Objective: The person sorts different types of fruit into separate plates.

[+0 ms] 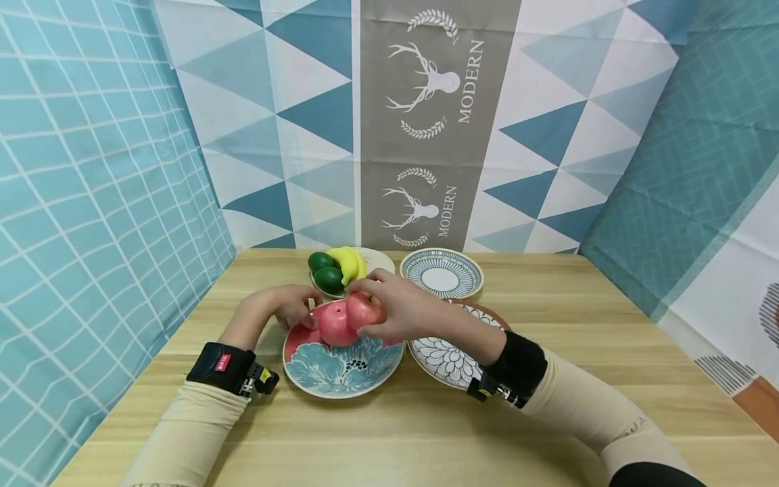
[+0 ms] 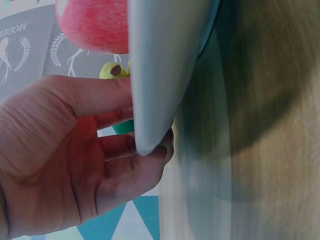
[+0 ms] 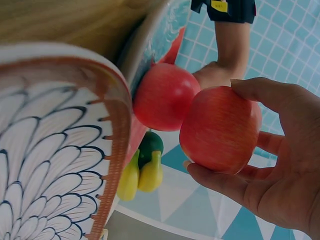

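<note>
While the right hand (image 1: 398, 304) holds a red apple (image 1: 365, 310) between its thumb and fingers, the left hand (image 1: 292, 304) grips the far left rim of the blue-flowered plate (image 1: 343, 379), thumb on top and fingers curled beneath. The held apple is over the far right part of that plate, close against a second red apple (image 1: 337, 326) lying on its red far side; whether the two touch, I cannot tell. Just behind the blue-flowered plate, a whitish plate (image 1: 382, 260) bears yellow bananas (image 1: 348, 262) and two dark green fruits (image 1: 328, 279). Behind it to the right is a blue-and-white striped plate (image 1: 439, 279). Just to its right, partly under the right forearm, a brown-rimmed plate patterned with white petals (image 1: 447, 358) rests on the wooden table (image 1: 365, 439).
</note>
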Demonstrator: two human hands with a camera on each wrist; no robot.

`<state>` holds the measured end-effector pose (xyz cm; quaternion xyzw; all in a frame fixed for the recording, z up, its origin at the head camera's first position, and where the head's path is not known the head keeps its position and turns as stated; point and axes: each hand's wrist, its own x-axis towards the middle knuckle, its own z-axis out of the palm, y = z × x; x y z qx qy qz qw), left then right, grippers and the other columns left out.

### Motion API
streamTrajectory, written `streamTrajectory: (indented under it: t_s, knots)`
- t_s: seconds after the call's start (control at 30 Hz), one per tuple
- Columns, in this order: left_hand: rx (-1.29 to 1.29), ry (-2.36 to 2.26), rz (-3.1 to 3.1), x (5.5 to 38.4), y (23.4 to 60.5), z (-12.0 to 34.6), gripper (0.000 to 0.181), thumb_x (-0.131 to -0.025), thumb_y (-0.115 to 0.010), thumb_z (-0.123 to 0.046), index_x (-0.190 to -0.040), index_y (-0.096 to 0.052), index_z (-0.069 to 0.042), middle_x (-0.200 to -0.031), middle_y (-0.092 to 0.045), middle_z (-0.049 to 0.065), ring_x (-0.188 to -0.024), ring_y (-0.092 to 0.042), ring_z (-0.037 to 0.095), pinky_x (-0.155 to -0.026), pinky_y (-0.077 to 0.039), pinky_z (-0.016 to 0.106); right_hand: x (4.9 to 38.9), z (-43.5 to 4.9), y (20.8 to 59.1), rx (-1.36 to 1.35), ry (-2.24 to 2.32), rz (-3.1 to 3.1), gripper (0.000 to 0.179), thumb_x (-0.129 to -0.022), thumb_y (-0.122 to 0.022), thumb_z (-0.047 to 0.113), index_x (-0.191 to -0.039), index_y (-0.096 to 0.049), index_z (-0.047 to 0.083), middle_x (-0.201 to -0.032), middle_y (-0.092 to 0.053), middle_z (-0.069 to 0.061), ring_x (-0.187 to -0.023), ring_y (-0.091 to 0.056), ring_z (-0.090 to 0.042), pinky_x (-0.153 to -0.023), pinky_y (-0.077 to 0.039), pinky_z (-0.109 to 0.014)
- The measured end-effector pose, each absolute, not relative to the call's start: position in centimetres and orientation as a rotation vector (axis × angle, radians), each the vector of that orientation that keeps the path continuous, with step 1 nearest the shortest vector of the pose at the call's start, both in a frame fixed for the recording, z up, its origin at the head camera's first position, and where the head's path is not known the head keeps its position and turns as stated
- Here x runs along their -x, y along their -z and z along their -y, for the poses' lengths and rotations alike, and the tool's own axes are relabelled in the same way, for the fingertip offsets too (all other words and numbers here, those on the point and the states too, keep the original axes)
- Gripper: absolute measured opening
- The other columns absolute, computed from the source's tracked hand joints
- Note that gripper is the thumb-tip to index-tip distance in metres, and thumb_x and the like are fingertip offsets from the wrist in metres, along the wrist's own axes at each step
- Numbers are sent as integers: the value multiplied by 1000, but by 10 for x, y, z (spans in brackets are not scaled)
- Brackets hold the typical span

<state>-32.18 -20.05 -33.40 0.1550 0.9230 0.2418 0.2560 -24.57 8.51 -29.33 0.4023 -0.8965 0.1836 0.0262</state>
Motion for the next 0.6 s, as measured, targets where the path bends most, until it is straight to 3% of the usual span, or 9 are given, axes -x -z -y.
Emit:
streamTrajectory:
  t_s: [0.6]
  knots:
    - [-397,-672,-2525,318,338,200,26,-93,-75,-5,-115,-63,-9,-110,-58,15,-94,-64,27,-69,-65,40,231,-88,320,-1355,-453,2804,68,-86,-88,38,-146,-57,24,-137,-55,-4,-116,-57,-17,-92,-56,-26]
